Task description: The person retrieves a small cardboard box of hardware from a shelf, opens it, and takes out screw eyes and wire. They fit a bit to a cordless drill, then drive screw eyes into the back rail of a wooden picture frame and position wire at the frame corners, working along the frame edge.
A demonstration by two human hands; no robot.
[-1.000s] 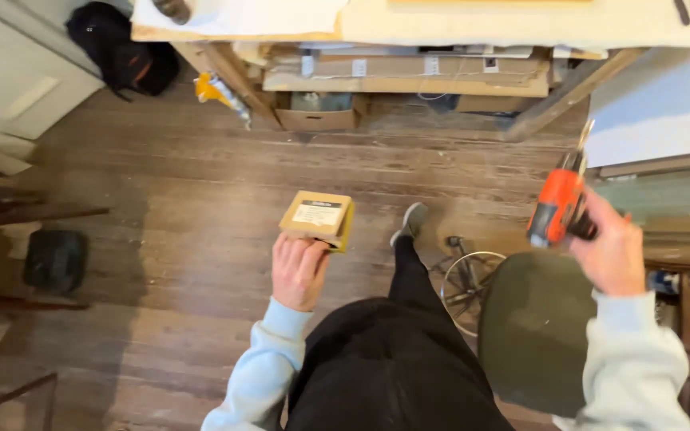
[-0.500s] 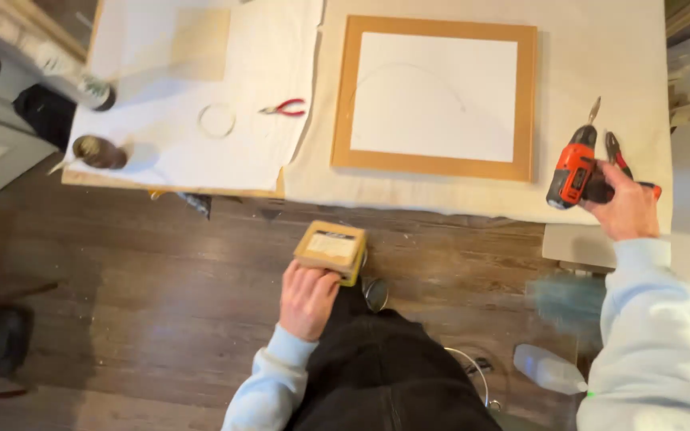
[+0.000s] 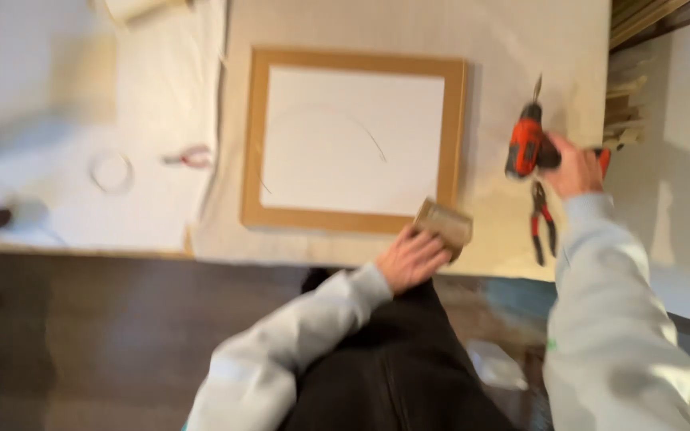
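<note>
A: Table [image 3: 489,32], centre?
B: Wooden picture frame with white backing [image 3: 353,140], lying flat on it.

A: Right of the frame?
B: Orange cordless drill [image 3: 525,144]; red-handled pliers [image 3: 542,222] just nearer.

A: Left?
B: Second red-handled pliers [image 3: 188,156], then wire coil [image 3: 111,172].

A: Near edge?
B: Small cardboard box [image 3: 443,224], at the frame's corner.

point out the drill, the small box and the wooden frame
drill [image 3: 525,148], head view, on its orange body
small box [image 3: 444,223], head view, on its top face
wooden frame [image 3: 254,144], head view, on its left rail

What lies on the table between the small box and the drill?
In the head view, red-handled pliers lie between the small box and the drill.
</note>
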